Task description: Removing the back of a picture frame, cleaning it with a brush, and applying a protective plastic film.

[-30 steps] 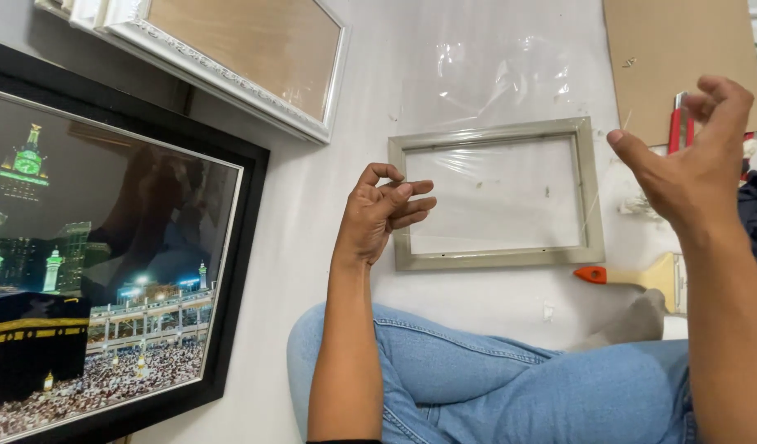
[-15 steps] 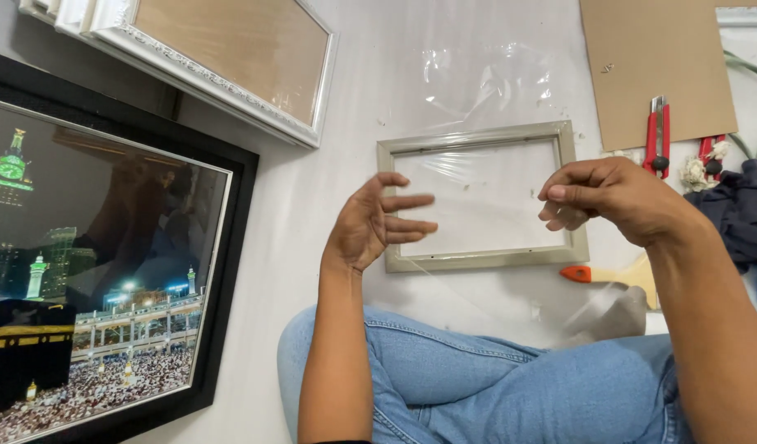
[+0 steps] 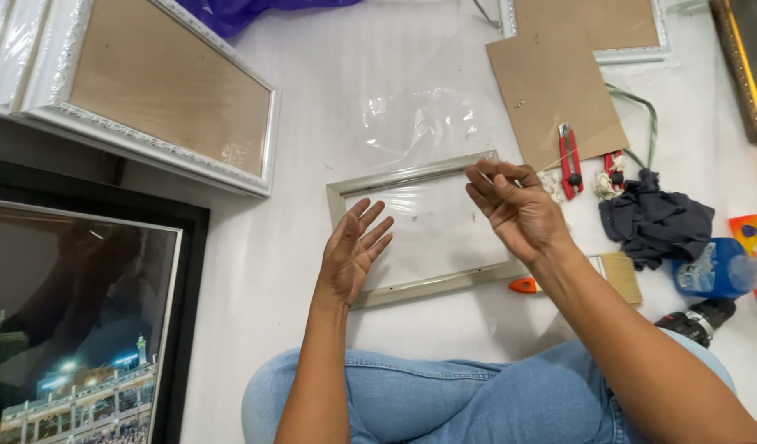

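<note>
My left hand [image 3: 354,255] is open with its fingers spread, held just above the left end of a small silver picture frame [image 3: 432,286] lying on the white floor. My right hand [image 3: 518,210] hovers over the frame's upper right corner. Its fingertips are pinched together, apparently on a thin pale strand [image 3: 559,158] that runs toward a red utility knife [image 3: 569,160]. The frame's middle shows clear glazing or film. A crumpled clear plastic sheet [image 3: 428,123] lies just beyond the frame.
A brown backing board [image 3: 555,90], red pliers [image 3: 613,164], dark cloth [image 3: 654,218], blue spray bottle [image 3: 715,267], flat brush [image 3: 621,275] and black drill [image 3: 695,316] lie to the right. A white ornate frame [image 3: 165,99] and a black-framed picture [image 3: 66,329] fill the left. My jeans-clad legs [image 3: 444,403] are nearest.
Both hands have come down from a raised position toward the silver frame. The left hand's fingers have uncurled and spread; the right hand moved left over the frame, fingertips pinched.
</note>
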